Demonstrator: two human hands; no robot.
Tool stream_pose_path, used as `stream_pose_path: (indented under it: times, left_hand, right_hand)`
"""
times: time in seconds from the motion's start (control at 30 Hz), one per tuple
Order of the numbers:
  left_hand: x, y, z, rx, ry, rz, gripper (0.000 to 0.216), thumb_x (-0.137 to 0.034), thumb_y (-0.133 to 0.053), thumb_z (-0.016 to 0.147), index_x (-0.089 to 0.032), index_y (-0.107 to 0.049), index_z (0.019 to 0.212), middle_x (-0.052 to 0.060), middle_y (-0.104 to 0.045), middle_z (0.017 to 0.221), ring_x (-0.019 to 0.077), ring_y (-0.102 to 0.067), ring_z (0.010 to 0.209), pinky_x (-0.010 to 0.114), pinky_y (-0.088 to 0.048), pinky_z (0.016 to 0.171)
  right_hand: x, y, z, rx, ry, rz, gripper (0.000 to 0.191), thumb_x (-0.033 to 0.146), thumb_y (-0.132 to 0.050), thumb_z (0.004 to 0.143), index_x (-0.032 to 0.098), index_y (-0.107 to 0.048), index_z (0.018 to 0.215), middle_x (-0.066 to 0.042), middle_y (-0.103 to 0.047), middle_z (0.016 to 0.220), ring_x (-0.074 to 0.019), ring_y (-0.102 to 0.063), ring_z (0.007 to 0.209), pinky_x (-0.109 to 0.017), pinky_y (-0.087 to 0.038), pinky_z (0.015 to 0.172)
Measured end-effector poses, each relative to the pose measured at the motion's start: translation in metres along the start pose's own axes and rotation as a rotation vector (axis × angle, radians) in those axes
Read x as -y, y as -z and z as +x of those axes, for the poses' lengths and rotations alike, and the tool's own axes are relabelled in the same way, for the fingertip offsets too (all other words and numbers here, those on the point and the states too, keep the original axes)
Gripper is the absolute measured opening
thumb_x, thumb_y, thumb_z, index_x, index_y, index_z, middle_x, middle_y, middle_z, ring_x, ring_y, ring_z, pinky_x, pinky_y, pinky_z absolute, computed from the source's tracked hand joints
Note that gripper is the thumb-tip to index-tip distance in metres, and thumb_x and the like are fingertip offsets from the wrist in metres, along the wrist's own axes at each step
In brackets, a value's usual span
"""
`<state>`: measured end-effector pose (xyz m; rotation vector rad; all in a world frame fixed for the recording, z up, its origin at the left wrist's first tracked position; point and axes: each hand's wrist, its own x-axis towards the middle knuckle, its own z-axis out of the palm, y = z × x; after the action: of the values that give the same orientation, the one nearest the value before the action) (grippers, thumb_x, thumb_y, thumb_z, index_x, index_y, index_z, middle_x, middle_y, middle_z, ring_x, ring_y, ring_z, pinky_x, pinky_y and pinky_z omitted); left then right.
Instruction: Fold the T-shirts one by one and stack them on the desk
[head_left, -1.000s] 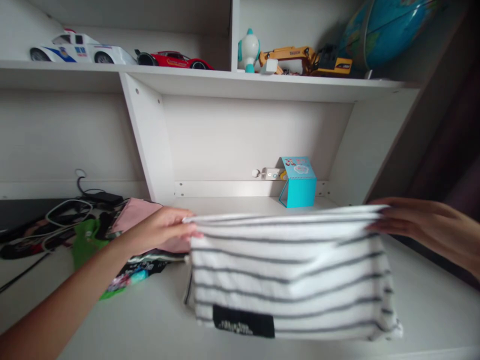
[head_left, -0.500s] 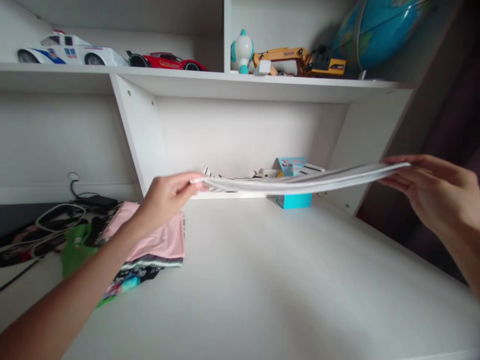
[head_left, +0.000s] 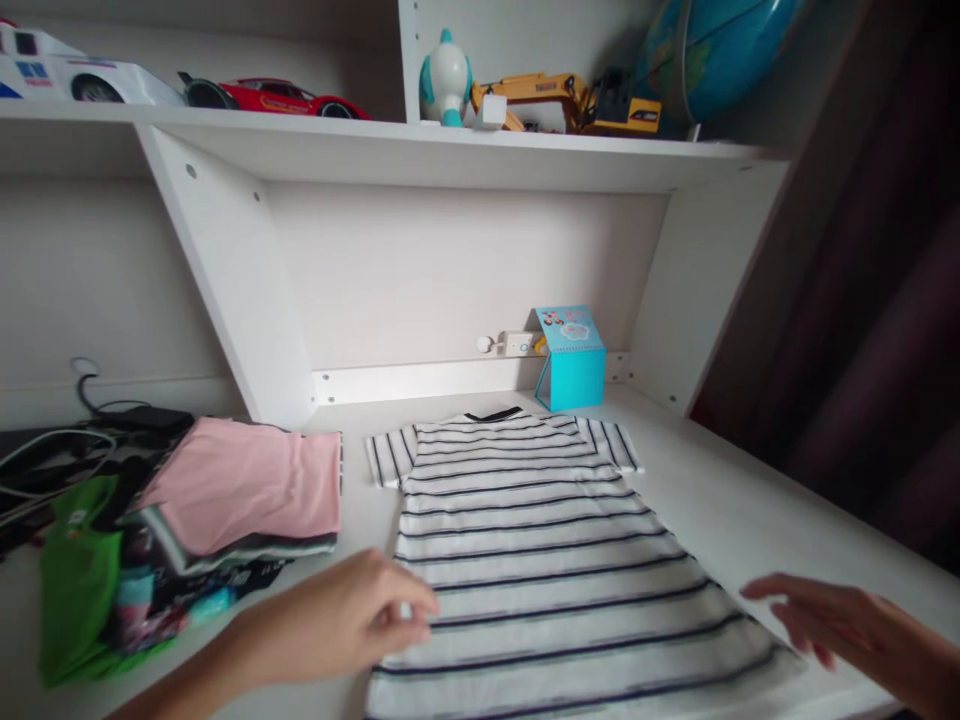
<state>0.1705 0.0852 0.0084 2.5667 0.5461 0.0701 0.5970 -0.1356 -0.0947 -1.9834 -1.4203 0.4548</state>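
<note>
A white T-shirt with dark stripes (head_left: pixel 517 545) lies spread out flat on the white desk, its dark-edged collar towards the back wall and both short sleeves out to the sides. Over its lower left edge is my left hand (head_left: pixel 352 620), thumb and fingers a little apart with nothing between them. My right hand (head_left: pixel 847 620) hovers by the lower right corner of the shirt, fingers loosely stretched and holding nothing. The shirt's hem runs down to the bottom of the view.
To the left sits a pile of folded clothes with a pink garment (head_left: pixel 255 485) on top and a green one (head_left: pixel 79 590) beside it. Cables (head_left: pixel 56 460) lie behind. A blue desk calendar (head_left: pixel 576 375) stands at the back. Toy vehicles and a globe (head_left: pixel 739 60) fill the shelf (head_left: pixel 465 150) above.
The striped T-shirt, held up between both hands before, has come down flat onto the desk. Both hands have let go and moved lower and nearer. The view has shifted right.
</note>
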Motion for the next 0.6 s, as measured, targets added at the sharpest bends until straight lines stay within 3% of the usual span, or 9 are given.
stream_pose_path:
  times: [0.13,0.2,0.3,0.43,0.6]
  left_hand:
    - [0.045,0.011,0.090,-0.201,-0.066,0.112,0.035,-0.033,-0.037,0.088,-0.019,-0.059,0.111,0.005,-0.058,0.118,0.0201,-0.051,0.110,0.028,-0.035,0.096]
    - [0.075,0.006,0.137,-0.341,0.020,0.221,0.037,-0.028,-0.037,0.087,-0.015,-0.056,0.116,0.009,-0.050,0.128,0.0217,-0.044,0.118,0.033,-0.030,0.101]
    - [0.116,-0.005,0.187,-0.396,0.226,0.344,0.043,-0.026,-0.034,0.087,-0.011,-0.046,0.126,0.013,-0.039,0.136,0.0226,-0.031,0.128,0.036,-0.025,0.105]
    - [0.148,-0.019,0.207,-0.341,0.435,0.347,0.050,-0.039,-0.027,0.089,-0.017,-0.036,0.133,0.010,-0.028,0.142,0.0262,-0.020,0.132,0.046,-0.022,0.103]
    - [0.162,-0.026,0.206,-0.268,0.508,0.326,0.066,-0.060,-0.018,0.084,-0.024,-0.026,0.139,0.006,-0.014,0.147,0.0304,-0.010,0.134,0.057,-0.014,0.101]
  right_hand:
    - [0.029,0.023,0.085,0.020,0.121,-0.288,0.040,0.037,-0.030,0.087,0.018,-0.064,0.095,-0.007,-0.067,0.082,-0.0215,-0.063,0.077,-0.033,-0.048,0.073]
    - [0.040,0.014,0.136,0.044,0.118,-0.416,0.035,0.026,-0.030,0.089,0.017,-0.063,0.094,-0.009,-0.066,0.095,-0.0214,-0.060,0.090,-0.034,-0.044,0.083]
    - [0.049,-0.016,0.202,0.044,0.091,-0.474,0.024,0.026,-0.041,0.090,0.016,-0.060,0.100,-0.007,-0.061,0.105,-0.0189,-0.056,0.097,-0.038,-0.042,0.088]
    - [0.051,-0.052,0.262,0.029,0.050,-0.503,0.027,0.035,-0.049,0.088,0.018,-0.054,0.109,-0.006,-0.054,0.113,-0.0173,-0.054,0.096,-0.039,-0.045,0.083]
    - [0.045,-0.077,0.297,0.054,0.031,-0.496,0.028,0.034,-0.050,0.087,0.017,-0.053,0.110,-0.006,-0.054,0.112,-0.0175,-0.055,0.095,-0.038,-0.047,0.081]
